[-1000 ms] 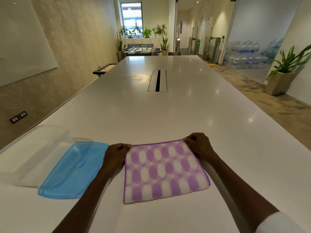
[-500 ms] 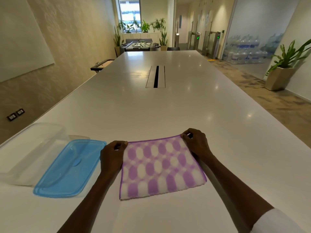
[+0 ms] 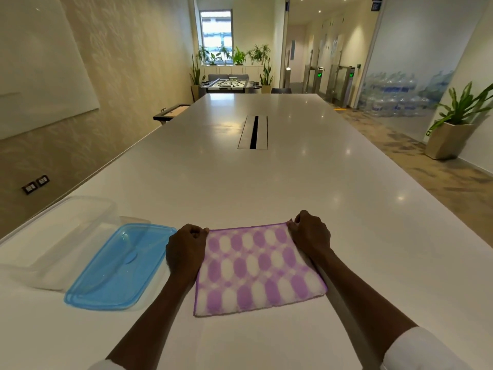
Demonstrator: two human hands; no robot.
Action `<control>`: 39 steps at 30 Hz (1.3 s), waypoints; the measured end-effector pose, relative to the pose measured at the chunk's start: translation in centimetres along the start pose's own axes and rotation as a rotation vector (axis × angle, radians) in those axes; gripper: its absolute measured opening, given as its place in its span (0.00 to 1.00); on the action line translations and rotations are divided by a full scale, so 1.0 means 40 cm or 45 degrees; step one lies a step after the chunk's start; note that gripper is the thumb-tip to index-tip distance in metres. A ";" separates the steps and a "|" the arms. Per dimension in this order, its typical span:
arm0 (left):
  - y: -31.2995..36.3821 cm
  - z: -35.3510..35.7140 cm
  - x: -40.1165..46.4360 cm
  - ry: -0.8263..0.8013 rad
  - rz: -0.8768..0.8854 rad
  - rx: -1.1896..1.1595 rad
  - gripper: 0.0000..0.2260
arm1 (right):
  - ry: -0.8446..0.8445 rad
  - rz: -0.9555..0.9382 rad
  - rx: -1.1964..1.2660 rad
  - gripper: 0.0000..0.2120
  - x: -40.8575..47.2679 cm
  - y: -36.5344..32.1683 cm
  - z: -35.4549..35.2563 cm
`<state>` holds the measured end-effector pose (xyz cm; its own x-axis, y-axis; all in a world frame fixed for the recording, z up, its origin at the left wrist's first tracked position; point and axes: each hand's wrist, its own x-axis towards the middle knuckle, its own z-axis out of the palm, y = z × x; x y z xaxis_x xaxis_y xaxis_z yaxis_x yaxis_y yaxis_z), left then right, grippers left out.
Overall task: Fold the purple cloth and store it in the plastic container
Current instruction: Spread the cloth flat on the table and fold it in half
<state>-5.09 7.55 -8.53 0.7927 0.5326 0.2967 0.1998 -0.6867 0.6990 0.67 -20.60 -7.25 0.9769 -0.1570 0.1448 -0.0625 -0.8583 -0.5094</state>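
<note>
Now both hands pinch the purple cloth [image 3: 256, 268]'s far corners; blue lid [image 3: 120, 265] beside left hand [image 3: 185, 249], right hand [image 3: 309, 233].

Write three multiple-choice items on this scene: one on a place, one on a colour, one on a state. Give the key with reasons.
1. Where is the lid relative to the cloth?
A. On top of it
B. To its left
C. To its right

2. What colour is the lid?
A. Blue
B. Red
C. Black

3. What are the left hand and right hand doing?
A. Resting off the table
B. Lifting the container
C. Pinching the cloth's far corners

Key: 1 B, the lid lies between container and cloth. 2 A, it is translucent blue. 3 C, the fingers of each hand close on a far corner of the flat cloth.
</note>
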 end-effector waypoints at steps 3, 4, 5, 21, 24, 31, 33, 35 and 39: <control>0.011 -0.011 -0.009 0.025 0.028 0.043 0.16 | -0.014 0.034 -0.024 0.21 -0.002 -0.009 -0.018; 0.015 -0.017 -0.012 0.057 0.068 0.066 0.17 | 0.026 0.006 -0.054 0.22 -0.006 -0.015 -0.024; 0.020 -0.020 -0.017 0.085 0.126 0.072 0.18 | 0.093 -0.054 -0.085 0.22 -0.013 -0.022 -0.029; 0.052 0.044 -0.085 -0.778 0.581 0.596 0.42 | -0.459 -0.508 -0.449 0.34 -0.103 -0.044 0.049; 0.060 0.042 -0.073 -0.798 0.574 0.604 0.38 | -0.445 -0.464 -0.455 0.31 -0.096 -0.046 0.049; 0.081 0.034 -0.064 -0.853 0.619 0.613 0.27 | -0.423 -0.471 -0.488 0.33 -0.105 -0.065 0.036; 0.094 0.026 -0.083 -0.793 0.621 0.575 0.26 | -0.376 -0.539 -0.482 0.38 -0.131 -0.081 0.028; 0.108 0.016 -0.112 -0.737 0.599 0.528 0.25 | -0.389 -0.593 -0.430 0.43 -0.168 -0.096 0.025; 0.087 0.019 -0.178 -0.703 0.589 0.589 0.27 | -0.380 -0.623 -0.370 0.36 -0.253 -0.096 0.051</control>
<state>-9.61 0.98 -8.72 0.9954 -0.0859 0.0432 -0.0932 -0.9723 0.2144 -8.57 -14.74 -8.48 0.9188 0.3928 0.0387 0.3928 -0.9003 -0.1876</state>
